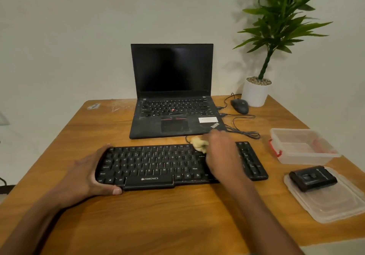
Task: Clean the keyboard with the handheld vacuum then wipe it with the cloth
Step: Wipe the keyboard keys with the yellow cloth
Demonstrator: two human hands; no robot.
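Observation:
A black Zebronics keyboard [158, 165] lies flat on the wooden table [177, 215] in front of me. My left hand [92, 175] grips its left end, thumb on the front edge. My right hand [221, 156] rests over the keyboard's right-centre part, holding a crumpled pale yellow cloth [199, 144] against the top row of keys. The hand hides the keys beneath it. A small black handheld vacuum [313, 178] sits on a clear plastic lid [335, 205] at the right, apart from both hands.
An open black laptop [173, 96] stands behind the keyboard, with a wired mouse [240, 106] and loose cables [243, 130] to its right. A white potted plant [256, 92] occupies the back right corner. A clear plastic box [302, 146] sits near the right edge.

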